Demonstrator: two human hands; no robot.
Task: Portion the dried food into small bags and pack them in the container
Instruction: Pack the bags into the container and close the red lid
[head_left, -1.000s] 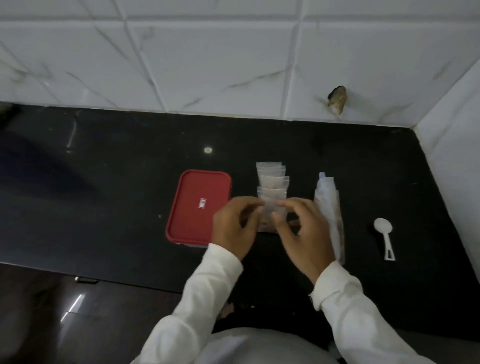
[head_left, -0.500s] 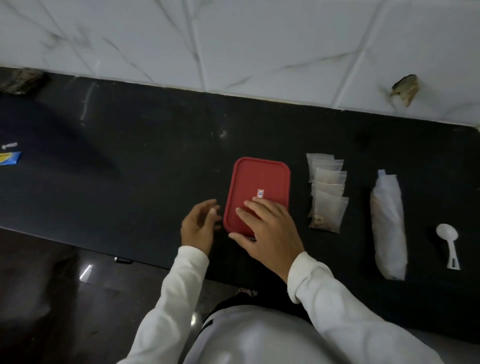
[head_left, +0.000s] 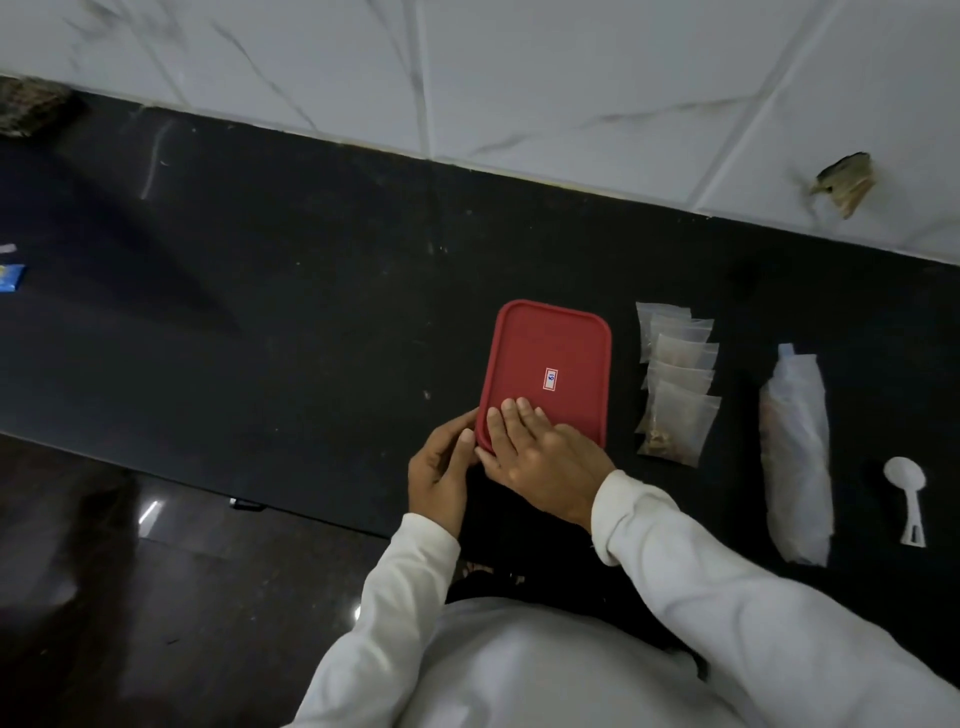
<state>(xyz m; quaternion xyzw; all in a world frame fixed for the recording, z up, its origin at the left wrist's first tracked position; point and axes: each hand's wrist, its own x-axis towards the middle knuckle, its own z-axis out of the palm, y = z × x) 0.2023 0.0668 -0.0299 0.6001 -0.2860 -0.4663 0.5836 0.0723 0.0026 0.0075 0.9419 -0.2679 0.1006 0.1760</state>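
Observation:
A container with a red lid (head_left: 550, 353) sits shut on the black counter. My right hand (head_left: 540, 457) lies flat on the lid's near left part, fingers straight. My left hand (head_left: 441, 467) is at the lid's near left corner, its fingers curled against the edge. To the right of the container, several small clear bags (head_left: 675, 384) holding brownish dried food lie in an overlapping row. Further right lies a rolled clear bag of dried food (head_left: 795, 457), and beyond it a white plastic scoop (head_left: 906, 491).
The black counter (head_left: 260, 332) ends at a white marble-tiled wall behind. A blue packet (head_left: 10, 278) lies at the far left edge and a dark lump (head_left: 31, 106) sits at the back left. The counter's front edge runs just below my hands, with dark floor under it.
My hands left the small bags and moved left to the container. The right hand now lies on the lid and the left hand has closed in on its near corner. The view swung left.

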